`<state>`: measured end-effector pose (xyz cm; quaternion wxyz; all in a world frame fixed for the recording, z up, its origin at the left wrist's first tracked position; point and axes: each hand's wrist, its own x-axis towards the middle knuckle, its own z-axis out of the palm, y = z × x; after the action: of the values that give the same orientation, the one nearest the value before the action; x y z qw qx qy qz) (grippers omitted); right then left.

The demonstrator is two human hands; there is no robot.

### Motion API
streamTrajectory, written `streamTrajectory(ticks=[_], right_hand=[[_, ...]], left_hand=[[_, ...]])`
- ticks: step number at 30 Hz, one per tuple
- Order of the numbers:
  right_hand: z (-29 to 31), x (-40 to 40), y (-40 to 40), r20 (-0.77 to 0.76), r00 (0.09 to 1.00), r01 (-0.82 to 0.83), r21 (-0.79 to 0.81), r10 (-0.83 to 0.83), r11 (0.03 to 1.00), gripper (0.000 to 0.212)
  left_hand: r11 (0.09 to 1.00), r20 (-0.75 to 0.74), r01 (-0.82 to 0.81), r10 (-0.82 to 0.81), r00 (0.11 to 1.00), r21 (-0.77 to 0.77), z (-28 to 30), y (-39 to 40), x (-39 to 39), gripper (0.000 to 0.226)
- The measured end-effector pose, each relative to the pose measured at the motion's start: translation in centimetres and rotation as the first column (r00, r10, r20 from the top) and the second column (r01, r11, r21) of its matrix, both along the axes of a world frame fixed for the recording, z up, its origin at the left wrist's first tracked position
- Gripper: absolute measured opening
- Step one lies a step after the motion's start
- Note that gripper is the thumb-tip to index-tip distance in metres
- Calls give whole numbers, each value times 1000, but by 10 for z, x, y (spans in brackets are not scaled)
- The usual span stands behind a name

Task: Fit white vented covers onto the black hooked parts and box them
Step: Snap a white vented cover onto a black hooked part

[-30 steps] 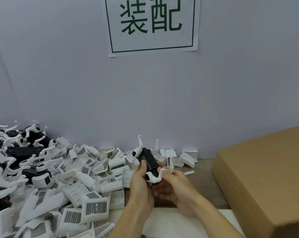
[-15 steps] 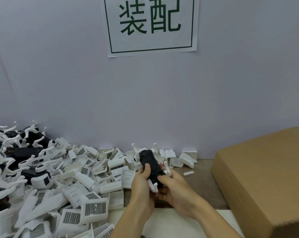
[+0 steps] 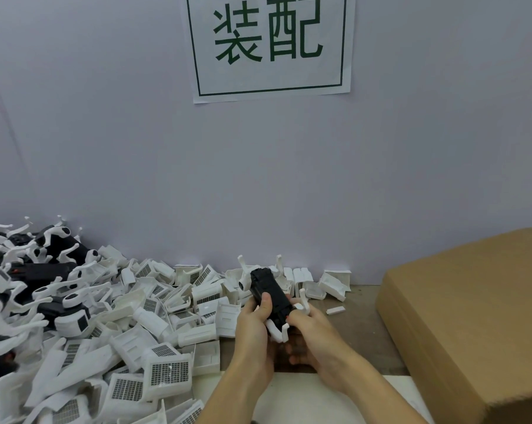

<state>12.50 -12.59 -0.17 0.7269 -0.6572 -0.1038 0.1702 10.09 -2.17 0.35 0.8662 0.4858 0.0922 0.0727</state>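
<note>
A black hooked part point(image 3: 269, 293) with white hooks is held up over the table, just in front of the wall. My left hand point(image 3: 254, 328) grips its left side with the thumb lying on the black body. My right hand point(image 3: 312, 338) grips its lower right end, thumb on top. White hooks stick out above the part and below it between my hands. A big heap of white vented covers point(image 3: 167, 370) lies to the left. More black hooked parts point(image 3: 44, 267) are piled at the far left.
A closed brown cardboard box point(image 3: 472, 316) fills the right side. A white sheet point(image 3: 307, 399) lies on the wooden table under my forearms. A small white piece point(image 3: 335, 310) lies loose near the box. A paper sign point(image 3: 271, 47) hangs on the grey wall.
The black part has been turned in my hands: its white hooked end swung from the near side toward the wall. Both hands kept their hold and shifted slightly.
</note>
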Motion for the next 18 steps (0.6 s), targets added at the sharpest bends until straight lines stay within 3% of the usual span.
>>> streamTrajectory(ticks=[7,18], right_hand=[[-1,0,0,-6,1000,-2,65,2,998,19],[-3,0,0,10,997,-71,85,71,994,34]], left_hand=[[1000,15,1,-1,1000,14,2,-1,-2,30],[997,3,23,-22,1000,-72,0,3,-1,28]])
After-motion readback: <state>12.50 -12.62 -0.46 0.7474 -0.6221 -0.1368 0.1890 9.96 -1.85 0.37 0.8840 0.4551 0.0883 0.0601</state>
